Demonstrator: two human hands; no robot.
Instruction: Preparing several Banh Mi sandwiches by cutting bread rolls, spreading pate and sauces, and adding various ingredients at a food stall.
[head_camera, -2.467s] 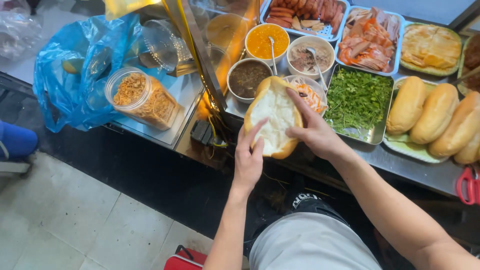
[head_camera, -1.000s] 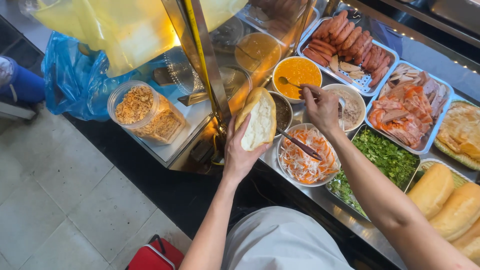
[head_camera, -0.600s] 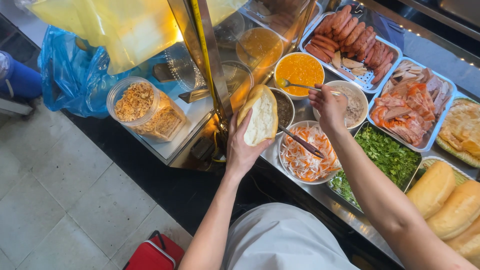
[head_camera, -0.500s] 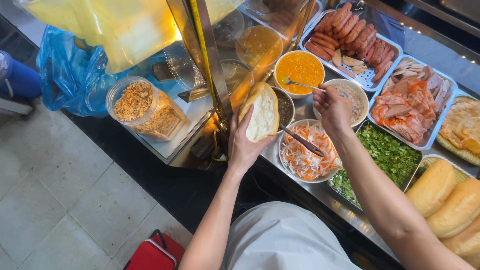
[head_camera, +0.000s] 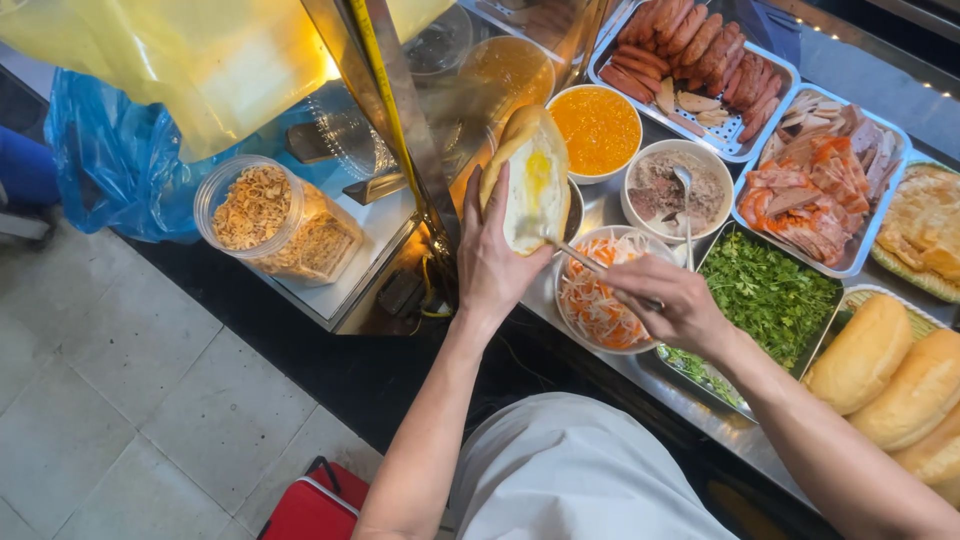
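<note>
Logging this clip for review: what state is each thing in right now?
Bread roll: split open, yellow smear inside, held in left hand.
Spoon: in right hand, tip at the roll.
Orange sauce bowl: uncovered, nearly full.
Jar of fried bits: lid off.
Herb tray: full.

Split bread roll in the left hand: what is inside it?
The split bread roll, held by the left hand, shows a pale inner face with a yellow-orange smear. The right hand holds a metal utensil whose tip reaches in. The hinge side is hidden.
</note>
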